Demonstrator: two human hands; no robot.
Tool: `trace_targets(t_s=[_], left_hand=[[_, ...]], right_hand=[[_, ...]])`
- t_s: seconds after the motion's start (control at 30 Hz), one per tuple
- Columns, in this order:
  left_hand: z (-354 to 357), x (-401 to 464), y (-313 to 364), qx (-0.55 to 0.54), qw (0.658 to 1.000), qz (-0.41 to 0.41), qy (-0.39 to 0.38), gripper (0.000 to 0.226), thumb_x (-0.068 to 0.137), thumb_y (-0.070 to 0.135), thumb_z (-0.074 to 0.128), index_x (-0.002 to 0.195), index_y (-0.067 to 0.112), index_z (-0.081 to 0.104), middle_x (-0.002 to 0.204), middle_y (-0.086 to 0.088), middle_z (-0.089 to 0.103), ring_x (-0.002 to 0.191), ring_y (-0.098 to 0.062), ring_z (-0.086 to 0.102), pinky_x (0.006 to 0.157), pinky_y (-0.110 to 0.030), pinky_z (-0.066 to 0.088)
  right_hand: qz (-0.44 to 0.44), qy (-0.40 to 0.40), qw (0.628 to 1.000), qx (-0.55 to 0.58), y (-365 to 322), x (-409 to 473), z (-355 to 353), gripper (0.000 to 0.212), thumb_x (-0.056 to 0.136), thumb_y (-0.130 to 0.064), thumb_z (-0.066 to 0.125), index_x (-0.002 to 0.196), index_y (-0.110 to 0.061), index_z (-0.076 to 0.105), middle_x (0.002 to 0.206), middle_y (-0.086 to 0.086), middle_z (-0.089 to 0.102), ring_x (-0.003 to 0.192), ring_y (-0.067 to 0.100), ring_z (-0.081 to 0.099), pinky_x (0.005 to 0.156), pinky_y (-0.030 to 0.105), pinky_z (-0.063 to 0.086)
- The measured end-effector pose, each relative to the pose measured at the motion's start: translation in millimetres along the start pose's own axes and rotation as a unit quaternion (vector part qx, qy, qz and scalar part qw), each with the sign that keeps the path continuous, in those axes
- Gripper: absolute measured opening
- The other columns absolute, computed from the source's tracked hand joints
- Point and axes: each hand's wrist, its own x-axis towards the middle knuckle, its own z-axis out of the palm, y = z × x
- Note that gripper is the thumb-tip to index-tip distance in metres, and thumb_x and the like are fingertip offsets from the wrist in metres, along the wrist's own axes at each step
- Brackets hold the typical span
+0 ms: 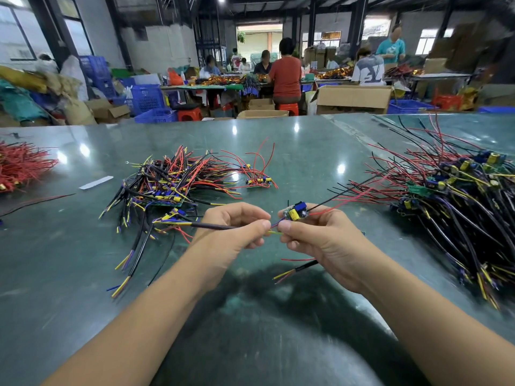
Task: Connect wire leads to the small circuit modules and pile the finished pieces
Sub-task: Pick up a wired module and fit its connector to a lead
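Between both hands, left hand [237, 227] fingers pinch the black lead [211, 225], lying left-right; right hand [315, 232] fingers pinch the module [294, 211], touching.

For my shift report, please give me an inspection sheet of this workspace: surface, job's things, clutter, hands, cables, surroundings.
Surface: glossy dark green table, lamp reflections on it.
Job's things: circuit module held above the table; unsorted pile of wires and modules at centre left; big pile of wired modules at right.
Clutter: white strip lying left of the unsorted pile; red wire bundle at the left edge.
Hands: left hand pinches a black cable; right hand holds the module.
Cables: a second black cable hangs out below the right hand.
Surroundings: people at far tables, blue crates, cardboard boxes.
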Motion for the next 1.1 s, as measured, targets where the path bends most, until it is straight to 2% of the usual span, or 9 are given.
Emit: trace_targets(t_s=[0.13, 0.23, 0.3, 0.43, 0.67, 0.8, 0.87, 0.97, 1.1], left_hand=[[1, -1, 0, -0.005, 1.0, -0.011, 0.005, 0.006, 0.068, 0.019, 0.07, 0.07, 0.023, 0.073, 0.064, 0.002, 0.068, 0.054, -0.007, 0.058, 0.054, -0.016, 0.048], [3, -1, 2, -0.056, 0.998, -0.023, -0.006, 0.011, 0.066, 0.017, 0.077, 0.071, 0.026, 0.075, 0.067, 0.002, 0.07, 0.057, -0.006, 0.061, 0.057, -0.015, 0.05], [4, -1, 3, -0.102, 0.995, -0.018, -0.009, 0.014, 0.063, 0.014, 0.082, 0.071, 0.024, 0.076, 0.067, 0.003, 0.069, 0.057, -0.006, 0.062, 0.057, -0.014, 0.051], [7, -2, 5, -0.202, 0.979, -0.003, -0.014, 0.012, 0.066, 0.012, 0.068, 0.071, 0.019, 0.076, 0.065, 0.002, 0.069, 0.052, -0.004, 0.062, 0.055, -0.013, 0.051], [7, -2, 5, -0.259, 0.965, -0.001, -0.029, 0.014, 0.068, 0.012, 0.066, 0.077, 0.016, 0.076, 0.069, -0.003, 0.07, 0.055, -0.007, 0.064, 0.056, -0.014, 0.053], [8, -1, 2, -0.214, 0.977, -0.001, 0.002, 0.013, 0.066, 0.015, 0.068, 0.075, 0.02, 0.077, 0.067, 0.0, 0.069, 0.055, -0.007, 0.064, 0.055, -0.015, 0.052], [8, -1, 0, -0.184, 0.983, 0.002, 0.002, 0.012, 0.067, 0.016, 0.068, 0.075, 0.02, 0.076, 0.068, 0.0, 0.069, 0.056, -0.008, 0.065, 0.056, -0.016, 0.053], [8, -1, -3, -0.161, 0.987, -0.003, -0.016, 0.01, 0.068, 0.017, 0.073, 0.077, 0.019, 0.076, 0.074, -0.002, 0.072, 0.063, -0.011, 0.067, 0.061, -0.017, 0.053], [9, -2, -5, -0.052, 0.998, 0.038, -0.008, 0.018, 0.06, 0.018, 0.079, 0.078, 0.023, 0.076, 0.076, 0.001, 0.073, 0.072, -0.007, 0.066, 0.067, -0.015, 0.051]], right_hand=[[-0.004, 0.004, 1.0, 0.008, 4, 1, 1, 0.013, 0.076, -0.007, 0.069, 0.089, -0.01, 0.067, 0.069, 0.0, 0.068, 0.059, 0.008, 0.063, 0.059, 0.016, 0.051], [0.009, 0.0, 0.996, 0.085, 3, 4, -1, 0.021, 0.07, -0.012, 0.068, 0.09, -0.005, 0.066, 0.072, 0.005, 0.069, 0.058, 0.009, 0.064, 0.058, 0.016, 0.052], [0.02, -0.005, 0.991, 0.133, 4, 6, -3, 0.017, 0.07, -0.011, 0.067, 0.086, -0.005, 0.069, 0.073, 0.005, 0.069, 0.058, 0.009, 0.064, 0.057, 0.016, 0.053], [0.037, -0.031, 0.979, 0.198, 4, 6, 0, 0.01, 0.071, -0.01, 0.066, 0.072, -0.009, 0.077, 0.073, 0.003, 0.069, 0.057, 0.006, 0.063, 0.056, 0.013, 0.053], [0.074, -0.048, 0.962, 0.259, 2, 3, 4, 0.01, 0.067, -0.011, 0.068, 0.071, -0.008, 0.076, 0.074, 0.004, 0.069, 0.058, 0.005, 0.063, 0.054, 0.013, 0.052], [0.041, -0.026, 0.974, 0.223, 2, 5, 2, 0.017, 0.066, -0.011, 0.069, 0.082, -0.007, 0.072, 0.077, 0.004, 0.066, 0.062, 0.008, 0.063, 0.062, 0.017, 0.055], [0.028, -0.001, 0.979, 0.2, 3, 6, 2, 0.023, 0.068, -0.015, 0.068, 0.09, -0.01, 0.068, 0.077, 0.002, 0.066, 0.061, 0.009, 0.061, 0.061, 0.017, 0.054], [0.014, 0.029, 0.978, 0.206, 3, 8, 0, 0.013, 0.076, -0.012, 0.063, 0.089, -0.011, 0.063, 0.075, 0.002, 0.066, 0.059, 0.009, 0.061, 0.059, 0.016, 0.053], [0.018, 0.024, 0.973, 0.227, 3, 7, -2, 0.003, 0.081, -0.008, 0.058, 0.085, -0.009, 0.058, 0.071, 0.004, 0.067, 0.061, 0.007, 0.063, 0.06, 0.016, 0.053]])
